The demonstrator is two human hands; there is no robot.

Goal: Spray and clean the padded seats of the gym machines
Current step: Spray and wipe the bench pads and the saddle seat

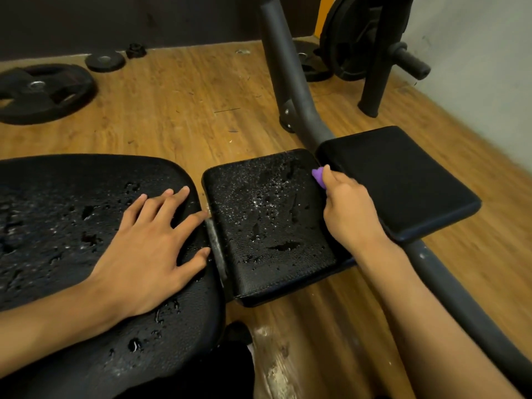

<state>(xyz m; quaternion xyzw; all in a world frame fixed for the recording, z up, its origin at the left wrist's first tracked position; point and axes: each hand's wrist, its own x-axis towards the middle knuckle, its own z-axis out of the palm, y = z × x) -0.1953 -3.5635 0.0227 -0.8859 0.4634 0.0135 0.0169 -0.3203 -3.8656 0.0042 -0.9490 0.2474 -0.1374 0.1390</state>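
Note:
Three black padded seats lie side by side. The large left pad [57, 226] and the middle pad [267, 226] are wet with spray droplets. The right pad [403, 180] looks dry. My left hand [152, 249] rests flat on the left pad with fingers spread, near its right edge. My right hand [348, 208] grips a purple cloth [318, 175] at the far right corner of the middle pad, next to the gap before the right pad. Most of the cloth is hidden inside the fist.
Grey machine frame tubes [290, 82] rise behind the pads and one runs along the right. Weight plates [43, 90] lie on the wooden floor at the back left. More plates hang on a rack [354, 38] at the back right. A white wall stands to the right.

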